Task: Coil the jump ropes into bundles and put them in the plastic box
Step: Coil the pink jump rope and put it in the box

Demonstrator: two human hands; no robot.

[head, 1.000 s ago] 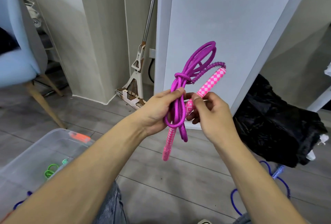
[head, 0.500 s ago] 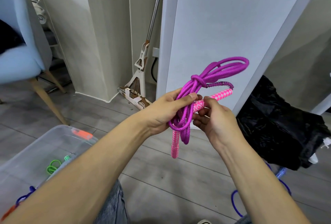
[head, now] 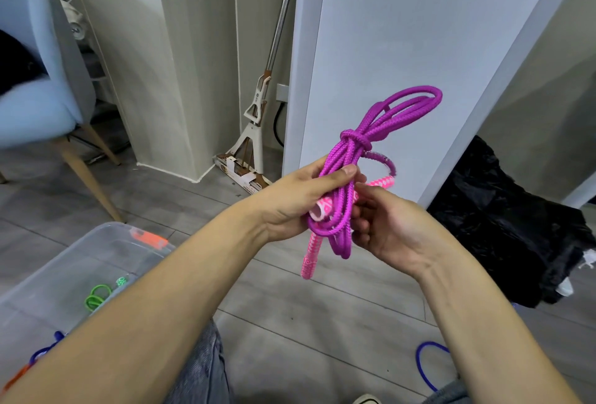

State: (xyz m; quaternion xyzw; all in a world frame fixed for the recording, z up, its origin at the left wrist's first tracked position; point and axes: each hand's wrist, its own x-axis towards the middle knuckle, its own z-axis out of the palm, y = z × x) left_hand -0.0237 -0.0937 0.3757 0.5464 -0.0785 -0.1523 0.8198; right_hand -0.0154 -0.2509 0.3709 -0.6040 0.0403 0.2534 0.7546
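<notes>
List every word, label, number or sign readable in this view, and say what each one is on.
No text can be read.
Mop head: brownish marks along its base, too blurred to read.
Pink handles of the purple jump rope: only a white diamond pattern, no lettering.
Plastic box, orange latch: no label visible.

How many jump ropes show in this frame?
4, partly hidden: a purple rope held in both hands, a green rope in the plastic box, a blue rope at the box's near end, another blue one on the floor.
</notes>
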